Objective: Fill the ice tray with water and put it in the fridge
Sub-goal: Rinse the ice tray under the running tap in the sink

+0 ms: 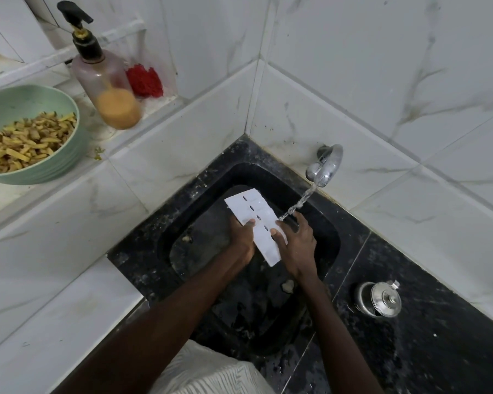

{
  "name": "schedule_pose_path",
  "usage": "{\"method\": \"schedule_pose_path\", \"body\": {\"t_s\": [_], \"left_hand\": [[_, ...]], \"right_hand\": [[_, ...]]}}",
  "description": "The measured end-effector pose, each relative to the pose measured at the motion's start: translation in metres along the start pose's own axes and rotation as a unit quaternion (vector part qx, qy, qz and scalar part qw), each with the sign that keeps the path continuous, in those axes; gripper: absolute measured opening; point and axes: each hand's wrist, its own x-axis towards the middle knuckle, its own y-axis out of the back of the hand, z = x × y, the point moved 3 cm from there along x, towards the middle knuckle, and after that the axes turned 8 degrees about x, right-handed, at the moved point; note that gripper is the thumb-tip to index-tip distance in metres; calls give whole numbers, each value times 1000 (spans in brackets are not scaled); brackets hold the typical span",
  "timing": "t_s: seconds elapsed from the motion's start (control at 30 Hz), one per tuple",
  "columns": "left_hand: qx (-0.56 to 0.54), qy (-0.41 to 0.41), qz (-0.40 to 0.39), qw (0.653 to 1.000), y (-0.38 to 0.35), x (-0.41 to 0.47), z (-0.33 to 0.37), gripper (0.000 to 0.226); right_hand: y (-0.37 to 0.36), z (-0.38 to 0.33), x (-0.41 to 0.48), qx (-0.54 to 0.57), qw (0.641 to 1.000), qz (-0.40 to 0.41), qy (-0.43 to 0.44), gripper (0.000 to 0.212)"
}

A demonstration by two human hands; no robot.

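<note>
A white ice tray [256, 220] with a row of small dark holes is held over the black sink [182, 211], tilted with its far end raised. My left hand [244, 237] grips its left edge with the thumb on top. My right hand [296, 243] holds its right edge. A chrome tap [325, 166] on the wall runs a stream of water [296, 206] that lands at the tray's right edge, by my right fingers.
On the white ledge at left stand a green bowl [54, 166] of sliced food, a pump soap bottle [108, 89] and a red scrubber [144, 81]. A small steel lidded pot [379, 300] sits on the black counter to the right of the sink.
</note>
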Motion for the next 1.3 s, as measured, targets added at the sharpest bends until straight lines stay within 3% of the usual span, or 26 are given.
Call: {"method": "schedule_pose_path", "body": {"t_s": [0.23, 0.37, 0.5, 0.73, 0.9, 1.07, 1.2, 1.3], "left_hand": [[86, -24, 90, 992, 2, -1, 13, 63], [79, -13, 98, 992, 5, -1, 12, 59], [72, -18, 94, 993, 10, 0, 12, 58], [26, 8, 34, 999, 11, 3, 5, 54], [13, 3, 39, 999, 14, 14, 8, 59], [-19, 3, 14, 1000, 6, 1, 4, 54], [-20, 11, 9, 1000, 11, 8, 9, 52], [-39, 32, -4, 999, 11, 7, 6, 50]], "right_hand": [[-26, -11, 5, 38, 994, -94, -31, 49], [-32, -16, 11, 64, 991, -104, -54, 65], [-29, -25, 11, 77, 990, -111, -30, 63], [-18, -15, 13, 52, 994, -76, -54, 49], [-14, -19, 5, 63, 995, -80, 6, 47], [-6, -10, 8, 30, 997, -53, -39, 44], [-4, -14, 3, 49, 996, -70, 8, 43], [7, -8, 6, 43, 999, -12, -9, 40]]}}
